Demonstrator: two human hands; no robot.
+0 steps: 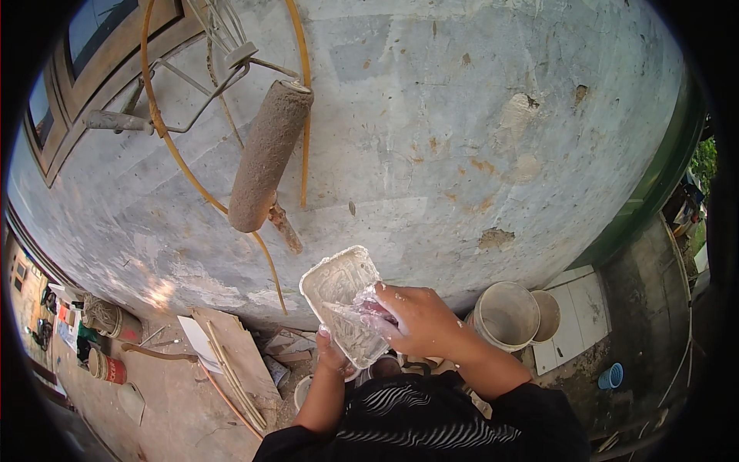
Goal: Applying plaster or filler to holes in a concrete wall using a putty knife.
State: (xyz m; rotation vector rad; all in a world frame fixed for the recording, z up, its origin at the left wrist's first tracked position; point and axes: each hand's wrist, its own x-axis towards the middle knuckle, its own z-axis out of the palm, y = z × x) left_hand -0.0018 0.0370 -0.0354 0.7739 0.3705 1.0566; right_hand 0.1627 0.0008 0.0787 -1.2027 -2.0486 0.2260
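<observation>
My left hand [332, 356] holds a white plastic tray [335, 282] smeared with pale filler, gripping it from below. My right hand [416, 317] reaches into the tray and is shut on a small scraper [350, 319] coated in the same paste; its blade lies across the tray's inside. Both hands are spattered with white. The tray is held up close to a weathered grey wall [431, 131] with brown chipped patches.
A dirty paint roller [265, 158] on a wire frame hangs against the wall beside a yellow hose [171, 146]. Two empty buckets [508, 314] stand at the wall's foot on the right. Boards [231, 354], cans [108, 368] and debris lie at the left. A small blue cup [610, 376] sits on the ground.
</observation>
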